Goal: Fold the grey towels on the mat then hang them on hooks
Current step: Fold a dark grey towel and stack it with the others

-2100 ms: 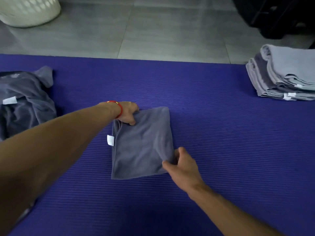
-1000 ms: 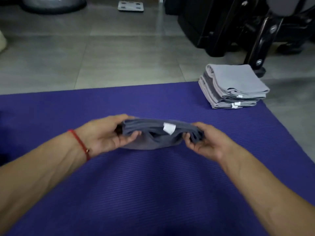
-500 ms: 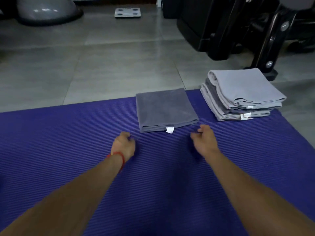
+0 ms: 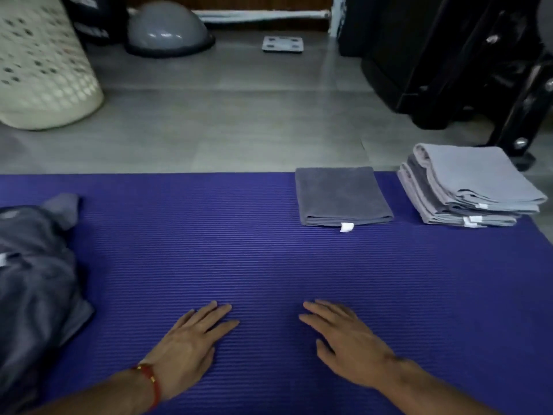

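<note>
Left hand [image 4: 191, 345]: flat on mat [image 4: 269, 265], fingers straight, holding nothing.
Right hand [image 4: 347, 342]: same, flat, empty.
Folded towel [image 4: 341, 196]: 1 o'clock, far edge.
Stack [image 4: 469, 187]: 2 o'clock.
Unfolded pile [image 4: 33, 280]: 9 o'clock.

No text legible; towel tags [image 4: 346, 227] seemingly blank
</note>
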Action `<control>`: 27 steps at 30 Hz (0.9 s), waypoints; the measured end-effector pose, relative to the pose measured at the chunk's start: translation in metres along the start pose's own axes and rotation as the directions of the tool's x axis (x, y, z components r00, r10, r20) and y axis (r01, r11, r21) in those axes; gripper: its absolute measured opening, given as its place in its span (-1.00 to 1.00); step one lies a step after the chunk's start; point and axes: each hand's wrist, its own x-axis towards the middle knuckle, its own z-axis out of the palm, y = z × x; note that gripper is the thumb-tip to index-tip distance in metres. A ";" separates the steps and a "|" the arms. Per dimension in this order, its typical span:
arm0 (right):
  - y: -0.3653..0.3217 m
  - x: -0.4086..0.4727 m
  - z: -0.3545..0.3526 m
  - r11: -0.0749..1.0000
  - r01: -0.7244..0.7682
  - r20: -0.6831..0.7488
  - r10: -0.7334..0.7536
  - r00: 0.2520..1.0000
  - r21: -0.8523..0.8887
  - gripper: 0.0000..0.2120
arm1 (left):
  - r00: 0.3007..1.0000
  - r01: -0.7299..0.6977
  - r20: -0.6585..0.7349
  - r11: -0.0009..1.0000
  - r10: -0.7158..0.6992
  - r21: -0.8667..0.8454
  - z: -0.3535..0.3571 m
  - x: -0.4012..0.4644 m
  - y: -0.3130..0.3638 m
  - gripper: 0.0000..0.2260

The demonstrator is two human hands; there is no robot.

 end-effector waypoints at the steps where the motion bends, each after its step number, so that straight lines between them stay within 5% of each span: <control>1: -0.013 0.001 -0.010 0.999 0.054 0.027 -0.054 0.998 -0.003 -0.43 | 0.999 0.047 -0.004 0.998 -0.047 0.036 0.001 -0.018 -0.008 -0.41; 4: -0.069 0.014 -0.047 0.985 0.169 0.074 -0.166 0.983 -0.042 -0.38 | 0.984 0.169 -0.097 0.964 -0.151 0.207 -0.003 -0.068 -0.045 -0.25; 7: -0.126 0.035 -0.079 0.959 0.270 0.068 -0.265 0.962 -0.089 -0.44 | 0.906 0.409 -0.270 0.835 -0.325 0.369 -0.024 -0.105 -0.098 -0.29; 9: -0.158 0.050 -0.088 0.939 0.325 0.038 -0.323 0.946 -0.113 -0.46 | 0.779 0.615 -0.379 0.726 -0.499 0.308 -0.045 -0.125 -0.127 -0.41; 11: -0.183 0.059 -0.091 0.924 0.364 0.005 -0.366 0.931 -0.116 -0.49 | 0.619 0.783 -0.337 0.590 -0.709 0.197 -0.049 -0.138 -0.148 -0.49; 13: -0.200 0.062 -0.087 0.915 0.394 -0.025 -0.397 0.917 -0.084 -0.52 | 0.547 0.837 -0.258 0.525 -0.796 0.155 -0.039 -0.146 -0.157 -0.55; 18: -0.208 0.052 -0.063 0.904 0.410 -0.032 -0.409 0.912 0.119 -0.66 | 0.590 0.763 -0.320 0.641 -0.741 -0.078 -0.022 -0.159 -0.156 -0.53; 21: -0.198 0.047 -0.051 0.902 0.406 -0.045 -0.404 0.914 0.151 -0.70 | 0.646 0.597 -0.502 0.790 -0.575 -0.136 -0.021 -0.152 -0.148 -0.51; 24: -0.192 0.044 -0.048 0.909 0.376 -0.052 -0.373 0.926 0.182 -0.74 | 0.587 0.427 -0.662 0.873 -0.466 -0.236 -0.022 -0.141 -0.117 -0.61; 27: -0.193 0.047 -0.049 0.914 0.325 -0.056 -0.321 0.945 0.245 -0.77 | 0.583 0.247 -0.718 0.925 -0.381 -0.290 -0.030 -0.136 -0.065 -0.49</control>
